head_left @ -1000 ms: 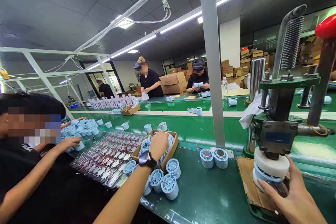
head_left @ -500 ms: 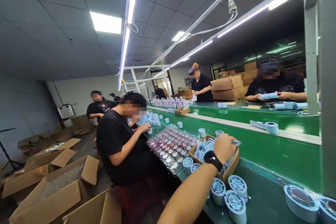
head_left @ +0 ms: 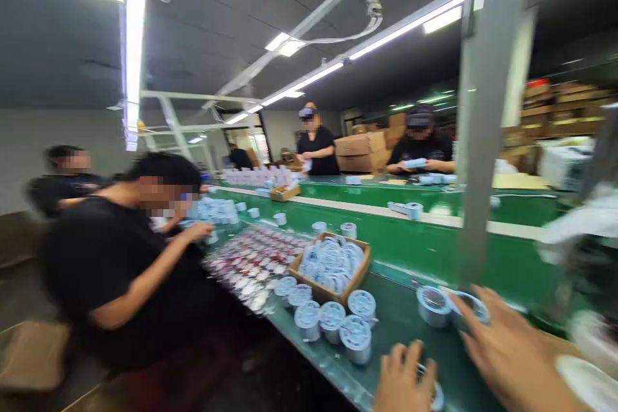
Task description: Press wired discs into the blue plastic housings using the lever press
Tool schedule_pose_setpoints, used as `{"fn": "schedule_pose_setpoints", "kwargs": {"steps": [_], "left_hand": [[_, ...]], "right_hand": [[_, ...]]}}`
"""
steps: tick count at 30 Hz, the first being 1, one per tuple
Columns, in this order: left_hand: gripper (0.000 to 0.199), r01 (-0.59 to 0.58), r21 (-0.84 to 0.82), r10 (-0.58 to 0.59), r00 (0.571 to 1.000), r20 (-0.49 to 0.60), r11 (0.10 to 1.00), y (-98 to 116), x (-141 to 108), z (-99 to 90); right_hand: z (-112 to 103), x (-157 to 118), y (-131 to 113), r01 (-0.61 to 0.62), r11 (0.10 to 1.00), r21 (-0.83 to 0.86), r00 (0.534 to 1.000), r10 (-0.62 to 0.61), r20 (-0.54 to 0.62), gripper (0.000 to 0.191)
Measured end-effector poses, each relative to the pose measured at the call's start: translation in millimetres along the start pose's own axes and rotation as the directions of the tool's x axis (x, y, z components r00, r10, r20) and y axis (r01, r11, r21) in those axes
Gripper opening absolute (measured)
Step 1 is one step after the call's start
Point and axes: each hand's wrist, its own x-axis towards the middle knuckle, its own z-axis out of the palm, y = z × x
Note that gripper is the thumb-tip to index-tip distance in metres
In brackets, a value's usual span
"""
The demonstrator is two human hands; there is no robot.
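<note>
A: Seeing anything finished?

B: Judging by the tops alone, probably being partway along. Counting six light-blue cups (head_left: 356, 339) with pale tops, grouped in front of the brown box (head_left: 360, 273) and likely waiting. Spotting one dark-topped cup (head_left: 434, 310) near the grey post (head_left: 486, 129), seemingly further on.

A: Holding anything in the left hand (head_left: 403, 376)?

B: Bending loosely at the fingers, slightly parted, by a mostly hidden cup (head_left: 437, 396) on the near side; not making out grip from touch through the blur.

A: And on the right?

B: Spreading wider with the right hand (head_left: 512, 341), at a partly covered cup (head_left: 477, 306) just beside the dark-topped one; again not being able to tell holding from touching.

A: Finding more parts?

B: Seeing plenty: pale blue parts (head_left: 333, 257) in the box and, farther left, rows of silvery pieces (head_left: 261, 257).

A: Minding which edges?

B: Watching the near edge of the bench (head_left: 396, 309), close to the six cups; also the box rim, the post on the far side, and a blurred white piece (head_left: 586, 383) at right.

A: Leaving room for moving?

B: Having a strip of bench top between the six cups and the dark-topped one, but less between the right hand and the white piece. Noting a co-worker's hand (head_left: 199, 230) well apart, at left.
</note>
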Motion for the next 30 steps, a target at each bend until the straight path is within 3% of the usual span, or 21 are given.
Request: {"fn": "schedule_pose_setpoints", "kwargs": {"steps": [1,2,4,9,12,17,20,22,24,27,30], "left_hand": [[0.066,-0.119,0.013,0.118,0.991,0.068,0.993,-4.3,0.8,1.3],[0.074,-0.16,0.004,0.159,0.983,0.086,0.987,-9.6,2.6,1.5],[0.072,-0.218,-0.014,0.218,0.97,0.107,0.976,-19.0,7.0,-0.5],[0.062,-0.058,-0.1,0.057,0.998,-0.016,0.993,-12.3,6.9,-19.0],[0.072,-0.06,-0.193,0.073,0.995,0.061,0.979,-8.3,4.7,-32.9],[0.074,-0.15,-0.315,0.193,0.975,0.112,0.937,-23.6,2.5,-41.3],[0.069,-0.13,-0.321,0.152,0.987,0.044,0.938,-20.9,0.5,-40.8],[0.074,-0.125,-0.287,0.134,0.991,0.014,0.95,-15.4,0.0,-41.4],[0.076,-0.145,-0.247,0.155,0.988,0.021,0.958,-12.0,0.4,-43.0],[0.061,-0.112,-0.249,0.112,0.994,-0.014,0.962,-10.8,1.7,-43.8],[0.056,-0.079,-0.39,0.056,0.996,-0.069,0.917,-2.1,1.3,-38.4]], "right_hand": [[-1.4,2.8,0.6,-0.04,0.994,-0.106,0.999,0.043,0.022,0.04],[-1.3,6.4,0.0,-0.07,0.979,-0.191,0.996,0.079,0.043,0.044],[0.2,13.8,-3.6,-0.089,0.962,-0.259,0.99,0.113,0.081,0.048],[-14.5,11.9,-19.9,-0.109,0.959,-0.261,0.98,0.148,0.132,0.037],[-30.4,-5.9,-29.8,-0.119,0.968,-0.221,0.974,0.157,0.161,0.035],[-60.6,-50.9,-36.5,0.001,1.0,-0.028,0.98,0.004,0.197,0.013],[-82.8,-76.4,-29.8,0.126,0.991,0.035,0.972,-0.131,0.195,0.023],[-94.0,-90.6,-23.1,0.143,0.988,0.058,0.977,-0.15,0.154,0.039],[-97.5,-102.7,-18.9,0.1,0.992,0.074,0.99,-0.106,0.091,0.054],[-84.7,-114.7,-23.0,-0.075,0.995,0.064,0.996,0.078,-0.042,0.062],[-59.0,-116.1,-36.5,-0.273,0.953,0.133,0.944,0.292,-0.153,0.056]]}}
